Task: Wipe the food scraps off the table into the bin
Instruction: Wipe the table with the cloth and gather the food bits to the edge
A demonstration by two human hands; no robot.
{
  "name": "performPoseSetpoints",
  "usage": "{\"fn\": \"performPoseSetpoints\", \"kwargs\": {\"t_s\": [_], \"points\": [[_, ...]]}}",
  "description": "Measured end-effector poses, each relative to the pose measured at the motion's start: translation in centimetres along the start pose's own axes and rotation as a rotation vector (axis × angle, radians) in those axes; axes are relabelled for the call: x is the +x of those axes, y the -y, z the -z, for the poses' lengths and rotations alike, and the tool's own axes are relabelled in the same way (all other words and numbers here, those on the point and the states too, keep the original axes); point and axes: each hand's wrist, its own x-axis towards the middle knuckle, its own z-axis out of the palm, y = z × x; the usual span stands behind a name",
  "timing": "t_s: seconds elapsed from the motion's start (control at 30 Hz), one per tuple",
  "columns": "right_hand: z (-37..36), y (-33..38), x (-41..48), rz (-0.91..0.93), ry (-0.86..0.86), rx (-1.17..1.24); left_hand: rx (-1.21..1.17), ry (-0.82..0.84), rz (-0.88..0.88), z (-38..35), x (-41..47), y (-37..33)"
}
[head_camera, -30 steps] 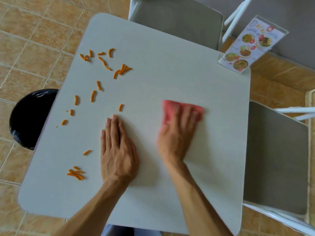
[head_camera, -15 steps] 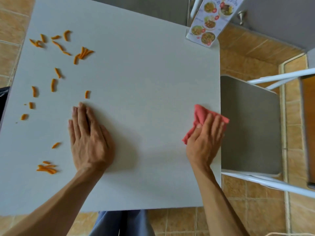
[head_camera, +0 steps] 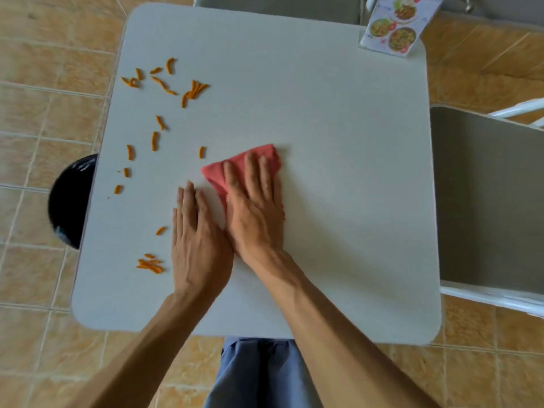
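Observation:
Several orange food scraps (head_camera: 164, 92) lie scattered over the left part of the pale grey table (head_camera: 338, 142), with a small pile (head_camera: 150, 265) near the front left. A black bin (head_camera: 70, 201) stands on the floor under the table's left edge, partly hidden by it. My right hand (head_camera: 256, 207) lies flat on a red cloth (head_camera: 244, 166) near the table's middle, pressing it down. My left hand (head_camera: 197, 240) rests flat on the table, fingers together, touching the right hand's side. One scrap (head_camera: 201, 152) lies just left of the cloth.
A menu stand (head_camera: 394, 28) sits at the table's far right corner. A grey chair (head_camera: 485, 201) with a white frame is at the right and another chair (head_camera: 279, 4) at the far side. The floor is tan tile.
My right hand has swept the red cloth from the table's right edge leftward to the middle, next to my left hand. The left hand has stayed flat in place.

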Motion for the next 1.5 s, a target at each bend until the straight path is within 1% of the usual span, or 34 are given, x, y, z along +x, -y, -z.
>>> {"fn": "performPoseSetpoints", "kwargs": {"t_s": [0.07,0.13,0.17,0.23,0.27,0.33,0.47,0.57,0.6,0.63,0.67,0.7,0.77,0.83,0.87,0.93,1.0,1.1,1.2,1.27,1.33,1.43,1.47,1.5], "points": [[0.0,0.3,0.4,0.16,0.128,-0.003,0.032,-0.031,-0.008,0.7,-3.0,1.0],[0.6,-0.6,0.5,0.287,0.192,-0.035,0.036,-0.047,-0.016,0.4,-5.8,1.9],[1.1,-1.5,0.3,0.318,0.198,-0.044,0.041,-0.047,-0.026,-0.1,-6.9,2.4],[2.4,-3.9,-1.0,0.299,0.177,-0.038,0.054,-0.042,-0.052,-1.2,-8.2,3.1],[3.2,-5.3,-2.2,0.258,0.159,-0.037,0.059,-0.047,-0.061,-1.6,-8.4,3.4],[5.1,-8.6,-5.4,0.116,0.121,-0.073,0.072,-0.072,-0.065,-2.1,-8.5,3.7],[8.4,-15.3,-12.5,-0.263,-0.052,-0.14,0.087,-0.096,-0.046,-2.5,-8.6,3.3],[7.5,-14.9,-13.9,-0.586,-0.208,-0.165,0.1,-0.099,-0.043,-2.6,-8.6,3.3],[6.8,-13.6,-13.1,-0.665,-0.249,-0.155,0.105,-0.1,-0.044,-2.6,-8.6,3.3],[6.0,-12.1,-11.9,-0.706,-0.281,-0.134,0.107,-0.099,-0.044,-2.6,-8.5,3.4],[5.2,-10.4,-10.6,-0.696,-0.299,-0.116,0.108,-0.097,-0.044,-2.6,-8.5,3.5],[4.3,-8.4,-9.5,-0.627,-0.301,-0.101,0.112,-0.096,-0.046,-2.6,-8.6,3.6],[2.6,-3.9,-8.5,-0.376,-0.249,-0.046,0.122,-0.1,-0.057,-2.7,-8.6,3.8],[1.6,0.0,-8.7,-0.103,-0.106,0.028,0.12,-0.096,-0.035,-2.9,-8.6,3.9],[1.3,0.8,-9.1,0.003,-0.038,0.052,0.113,-0.091,-0.015,-2.9,-8.6,3.8],[1.4,-0.2,-9.8,0.124,0.019,0.061,0.095,-0.087,-0.006,-3.0,-8.6,3.7],[2.6,-2.8,-11.0,0.127,-0.001,0.065,0.092,-0.105,-0.031,-2.9,-8.6,3.5],[5.9,-8.7,-14.8,-0.04,-0.081,0.013,0.075,-0.125,-0.045,-2.9,-8.7,3.5],[8.3,-15.1,-19.5,-0.309,-0.127,-0.099,0.08,-0.133,-0.05,-3.1,-8.7,3.6],[8.8,-16.9,-21.4,-0.503,-0.156,-0.146,0.079,-0.133,-0.05,-3.2,-8.7,3.7],[8.3,-16.4,-21.8,-0.649,-0.204,-0.165,0.067,-0.138,-0.061,-3.4,-8.8,3.7],[6.6,-12.6,-20.9,-0.817,-0.278,-0.173,0.059,-0.131,-0.075,-3.4,-8.9,3.6],[5.8,-10.7,-20.4,-0.83,-0.285,-0.167,0.049,-0.122,-0.074,-3.3,-8.7,3.6],[4.9,-8.7,-20.0,-0.802,-0.285,-0.165,0.032,-0.111,-0.073,-3.1,-8.6,3.6]]}}
